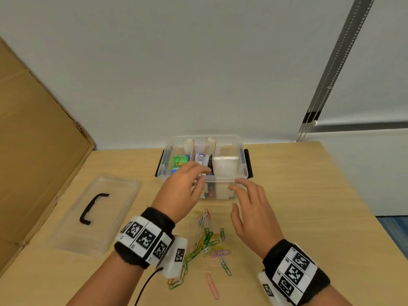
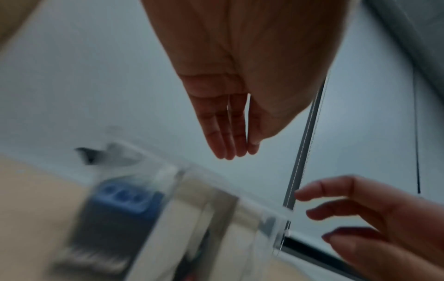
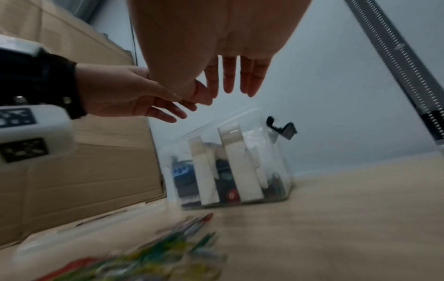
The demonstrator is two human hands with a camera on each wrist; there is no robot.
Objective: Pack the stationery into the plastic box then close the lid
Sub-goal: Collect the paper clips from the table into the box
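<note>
A clear plastic box (image 1: 240,160) stands at the table's far edge, split by cardboard dividers and holding pens, a green packet and a white block. Its lid (image 1: 95,215), clear with a black handle, lies flat to the left. Several coloured paper clips (image 1: 207,239) are scattered in front of the box. My left hand (image 1: 187,186) hovers over the box's near left rim, fingers straight and empty. My right hand (image 1: 249,202) hovers just before the near right corner, fingers spread, holding nothing. The box (image 3: 230,167) shows in the right wrist view, the left hand's fingers (image 2: 228,136) in the left wrist view.
A large cardboard sheet (image 1: 37,151) leans along the table's left side. A white wall rises right behind the box. A blind chain (image 1: 335,62) hangs at the far right. The table's right edge (image 1: 353,195) drops off to blue floor.
</note>
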